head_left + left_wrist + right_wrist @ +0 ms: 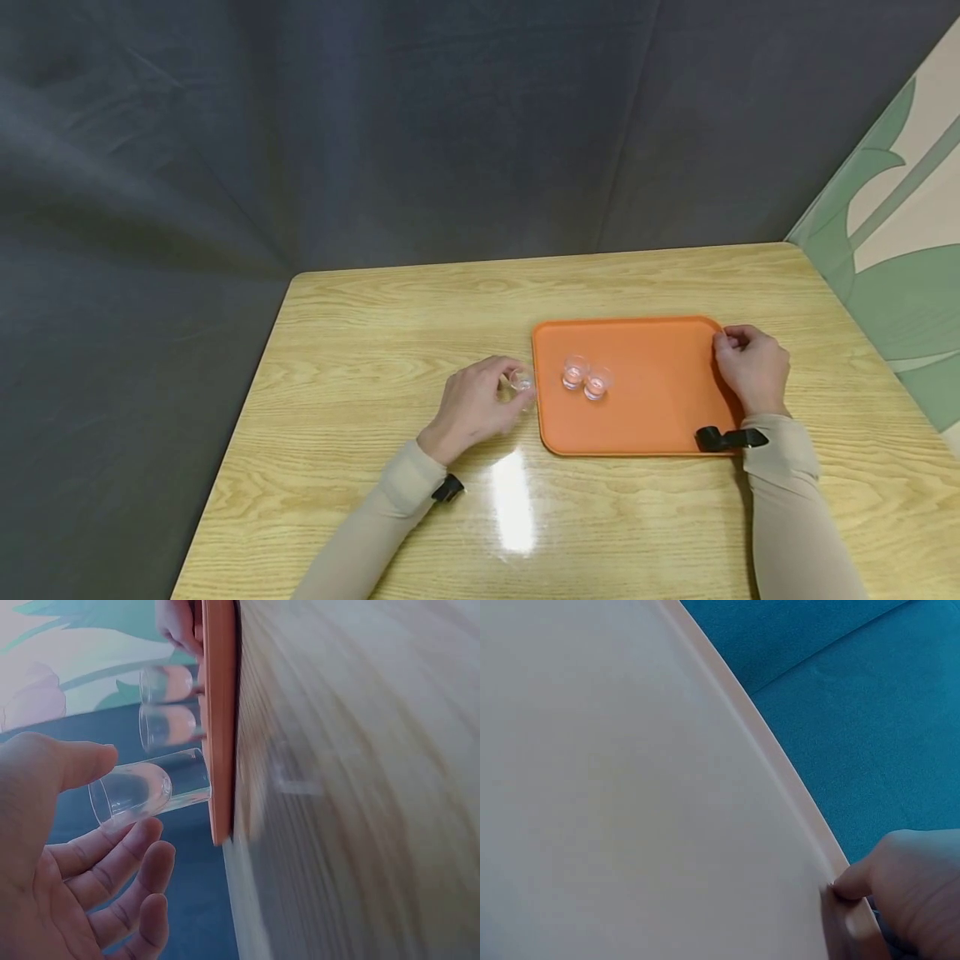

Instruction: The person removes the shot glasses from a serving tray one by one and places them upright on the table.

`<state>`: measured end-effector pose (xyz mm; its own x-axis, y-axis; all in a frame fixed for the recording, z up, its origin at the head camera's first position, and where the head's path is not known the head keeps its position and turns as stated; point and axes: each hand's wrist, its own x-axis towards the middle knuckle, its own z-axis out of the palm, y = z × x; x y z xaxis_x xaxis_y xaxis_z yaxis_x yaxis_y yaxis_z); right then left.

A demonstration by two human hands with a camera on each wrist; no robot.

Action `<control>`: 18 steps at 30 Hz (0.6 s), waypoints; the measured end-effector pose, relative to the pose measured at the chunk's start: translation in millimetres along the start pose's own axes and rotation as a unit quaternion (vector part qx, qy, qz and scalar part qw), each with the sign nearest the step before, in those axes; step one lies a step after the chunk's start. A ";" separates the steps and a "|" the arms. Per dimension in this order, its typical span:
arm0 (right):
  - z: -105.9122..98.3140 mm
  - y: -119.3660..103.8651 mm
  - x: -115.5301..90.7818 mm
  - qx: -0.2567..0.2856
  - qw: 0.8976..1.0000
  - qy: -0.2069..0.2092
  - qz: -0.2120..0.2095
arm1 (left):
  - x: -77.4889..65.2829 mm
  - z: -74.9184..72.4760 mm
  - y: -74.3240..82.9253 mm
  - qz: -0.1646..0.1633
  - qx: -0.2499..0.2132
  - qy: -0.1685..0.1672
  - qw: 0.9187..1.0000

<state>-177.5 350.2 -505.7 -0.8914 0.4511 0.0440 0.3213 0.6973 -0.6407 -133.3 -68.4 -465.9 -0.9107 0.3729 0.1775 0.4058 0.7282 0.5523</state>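
Between the thumb and fingers of my left hand (pixel 476 407) is a small clear shot glass (pixel 521 381), pinched near its rim. In the left wrist view this shot glass (pixel 150 787) leans a little, and its thick base overlaps the tray's edge. Two matching shot glasses (pixel 574 372) stand side by side on the left part of an orange tray (pixel 660 392). At the tray's far right corner, my right hand (pixel 754 371) grips the rim, thumb on the inner side; its other fingers are mostly hidden in the right wrist view.
The tray lies on a light wooden table (pixel 360 350). A dark curtain (pixel 480 133) hangs behind the table's back edge and down its left side. On the right is a wall with a green leaf pattern (pixel 885 242). Bright light reflects off the tabletop near my left forearm.
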 end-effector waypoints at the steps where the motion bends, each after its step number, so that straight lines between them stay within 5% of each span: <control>1: -0.1 -0.3 -0.1 0.001 1.000 -0.001 0.000 | -1.1 -1.5 -2.9 -0.003 0.004 0.004 1.000; 18: 1.3 0.6 -0.1 -0.001 1.000 0.011 -0.006 | -27.4 -50.0 -67.7 -0.075 0.025 0.068 0.995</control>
<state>-177.6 349.9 -507.1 -0.8882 0.4546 0.0676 0.3115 0.7035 -0.6388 -139.6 -156.7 -467.4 -0.9617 0.1793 0.2075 0.2655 0.7982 0.5408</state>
